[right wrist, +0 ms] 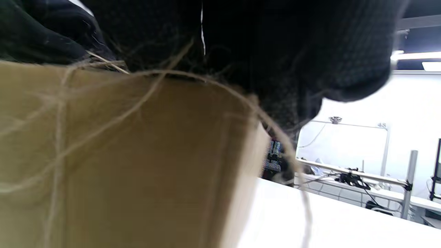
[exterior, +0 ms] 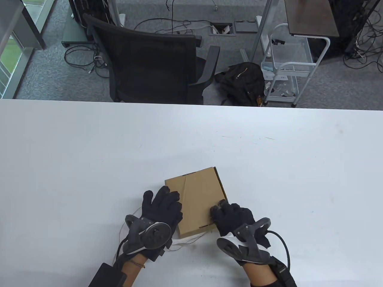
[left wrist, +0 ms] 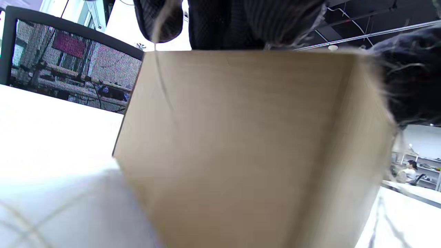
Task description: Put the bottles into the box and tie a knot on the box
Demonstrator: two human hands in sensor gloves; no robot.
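Left hand (exterior: 163, 206) flat, fingers (exterior: 170, 197) spread. Right hand (exterior: 232, 216) fingers curled under, knuckles forward.

Bare table (exterior: 89, 149) around box (exterior: 197, 194)

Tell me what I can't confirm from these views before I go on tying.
- Bottles: none visible; the closed cardboard box hides its inside in every view.
- Knot: twine is blurred in the right wrist view; the right hand covers where it crosses.
- Twine under the box: table view shows only loops by the left hand.
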